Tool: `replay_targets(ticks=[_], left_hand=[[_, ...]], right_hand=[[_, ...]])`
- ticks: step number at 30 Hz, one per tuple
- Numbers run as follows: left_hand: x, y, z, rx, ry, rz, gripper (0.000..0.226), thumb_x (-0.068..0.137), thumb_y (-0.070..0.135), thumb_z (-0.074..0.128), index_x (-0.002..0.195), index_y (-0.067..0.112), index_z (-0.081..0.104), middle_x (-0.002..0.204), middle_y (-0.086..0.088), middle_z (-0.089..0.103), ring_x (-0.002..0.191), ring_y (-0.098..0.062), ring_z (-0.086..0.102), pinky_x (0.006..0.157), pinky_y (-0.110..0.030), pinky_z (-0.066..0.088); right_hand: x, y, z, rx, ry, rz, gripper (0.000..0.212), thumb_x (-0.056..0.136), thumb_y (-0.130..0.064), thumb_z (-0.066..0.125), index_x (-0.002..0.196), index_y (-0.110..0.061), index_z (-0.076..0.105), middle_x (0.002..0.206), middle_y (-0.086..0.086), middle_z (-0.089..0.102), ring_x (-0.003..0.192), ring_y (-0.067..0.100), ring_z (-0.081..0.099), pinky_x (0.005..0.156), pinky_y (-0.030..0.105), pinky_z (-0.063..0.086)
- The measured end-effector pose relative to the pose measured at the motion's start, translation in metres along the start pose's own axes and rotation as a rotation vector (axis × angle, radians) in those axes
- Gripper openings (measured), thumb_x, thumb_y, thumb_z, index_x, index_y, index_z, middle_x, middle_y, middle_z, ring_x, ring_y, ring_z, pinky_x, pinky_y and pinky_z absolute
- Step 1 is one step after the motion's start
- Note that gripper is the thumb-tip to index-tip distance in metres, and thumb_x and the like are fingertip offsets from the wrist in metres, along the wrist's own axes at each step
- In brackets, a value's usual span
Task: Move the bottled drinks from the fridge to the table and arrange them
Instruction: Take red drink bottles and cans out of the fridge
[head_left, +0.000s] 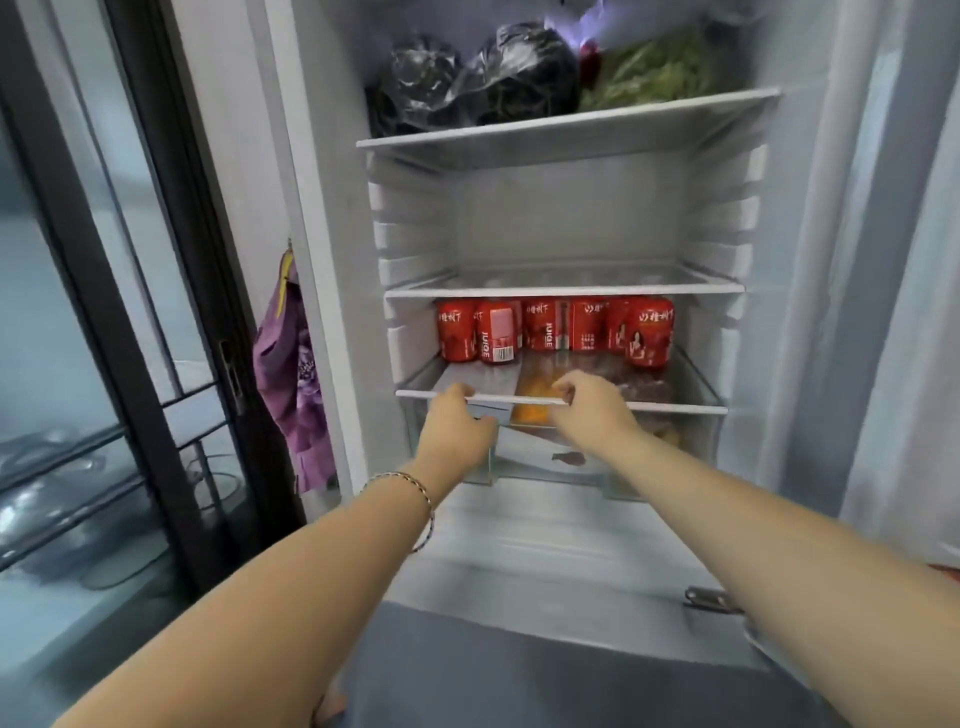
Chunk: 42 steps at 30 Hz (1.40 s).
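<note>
Fridge (561, 223) open. My left hand (457, 423) and right hand (592, 410) each grasp the lowest shelf rim (675, 408); red drinks (556, 332) at 12 o'clock behind.

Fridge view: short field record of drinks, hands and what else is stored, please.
drinks: red, standing in one row behind the rim
left hand: fingers curled on the rim
right hand: fingers curled on the same rim
above: dark bags, greens
progress: no drink held yet
</note>
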<state>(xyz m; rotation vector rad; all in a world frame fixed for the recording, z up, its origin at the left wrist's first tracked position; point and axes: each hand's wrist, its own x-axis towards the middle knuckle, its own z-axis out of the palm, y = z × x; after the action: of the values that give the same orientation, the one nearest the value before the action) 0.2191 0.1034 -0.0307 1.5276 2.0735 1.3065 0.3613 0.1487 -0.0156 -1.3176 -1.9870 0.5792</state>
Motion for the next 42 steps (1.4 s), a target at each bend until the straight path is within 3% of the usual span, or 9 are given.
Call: replay_targets(ticks=[5,9,14,17,23,27,34,39,42], left_hand=[[0.087,-0.011,0.019,-0.078,0.055,-0.044,0.048,0.088,0.005,0.055,0.134,0.006,0.04,0.128,-0.011,0.051,0.098,-0.019,0.051,0.075,-0.015,0.041],[0.145,-0.023,0.033,-0.147,0.087,-0.128,0.054,0.083,0.002,0.059,0.133,0.003,0.038,0.13,-0.016,0.052,0.115,-0.03,0.054,0.102,-0.035,0.042],[0.215,-0.039,0.045,-0.212,0.052,-0.226,0.059,0.077,0.006,0.068,0.129,0.001,0.039,0.118,-0.011,0.056,0.11,-0.026,0.056,0.099,-0.036,0.043],[0.241,-0.042,0.055,-0.171,0.075,-0.31,0.087,0.073,0.017,0.073,0.142,0.009,0.02,0.14,-0.013,0.035,0.127,-0.029,0.042,0.108,-0.038,0.033],[0.256,-0.045,0.059,-0.146,0.016,-0.35,0.082,0.071,0.014,0.073,0.136,0.018,0.023,0.14,-0.013,0.026,0.129,-0.032,0.033,0.108,-0.043,0.033],[0.262,-0.049,0.062,-0.333,0.026,-0.286,0.083,0.069,0.006,0.078,0.133,0.009,0.025,0.133,-0.012,0.044,0.107,-0.021,0.05,0.092,-0.029,0.041],[0.268,-0.047,0.056,-0.281,-0.008,-0.253,0.082,0.068,0.021,0.08,0.138,0.018,0.036,0.136,-0.01,0.046,0.121,-0.027,0.049,0.103,-0.036,0.042],[0.24,-0.037,0.051,-0.278,-0.07,-0.095,0.082,0.064,0.018,0.084,0.129,0.012,0.035,0.111,0.001,0.052,0.1,-0.016,0.054,0.083,-0.027,0.044],[0.218,-0.04,0.052,-0.271,-0.083,-0.009,0.058,0.068,0.012,0.081,0.114,0.016,0.045,0.098,0.003,0.057,0.099,-0.017,0.058,0.086,-0.031,0.046]], right_hand=[[0.088,0.009,0.033,0.03,-0.048,0.056,0.036,0.086,-0.01,0.06,0.121,-0.005,0.055,0.122,0.012,0.06,0.11,0.026,0.056,0.084,0.028,0.043],[0.141,0.015,0.062,0.047,-0.112,0.076,0.05,0.082,-0.013,0.067,0.128,-0.009,0.047,0.123,0.008,0.058,0.112,0.025,0.055,0.09,0.029,0.044],[0.208,0.009,0.092,0.167,-0.128,0.14,0.077,0.071,-0.011,0.076,0.136,-0.012,0.036,0.128,0.008,0.057,0.12,0.024,0.054,0.096,0.029,0.042],[0.231,0.01,0.1,0.239,-0.117,0.171,0.093,0.065,-0.011,0.081,0.142,-0.018,0.029,0.135,0.004,0.05,0.126,0.021,0.048,0.098,0.025,0.037],[0.253,0.029,0.096,0.239,-0.089,0.217,0.114,0.052,-0.018,0.089,0.145,-0.017,0.023,0.139,0.006,0.045,0.13,0.026,0.043,0.108,0.044,0.038],[0.254,0.031,0.093,0.314,-0.058,0.243,0.104,0.055,-0.02,0.088,0.14,-0.014,0.028,0.135,0.006,0.048,0.127,0.025,0.046,0.107,0.04,0.039],[0.227,0.027,0.082,0.297,-0.056,0.264,0.086,0.059,-0.026,0.087,0.13,-0.016,0.038,0.13,0.004,0.054,0.121,0.021,0.052,0.098,0.032,0.042],[0.198,0.026,0.071,0.209,-0.04,0.204,0.084,0.059,-0.024,0.087,0.129,-0.015,0.041,0.127,0.004,0.056,0.12,0.022,0.053,0.102,0.032,0.042],[0.183,0.028,0.047,0.005,-0.23,0.192,0.08,0.065,-0.015,0.082,0.132,-0.015,0.04,0.124,0.004,0.056,0.116,0.021,0.054,0.097,0.029,0.044]])
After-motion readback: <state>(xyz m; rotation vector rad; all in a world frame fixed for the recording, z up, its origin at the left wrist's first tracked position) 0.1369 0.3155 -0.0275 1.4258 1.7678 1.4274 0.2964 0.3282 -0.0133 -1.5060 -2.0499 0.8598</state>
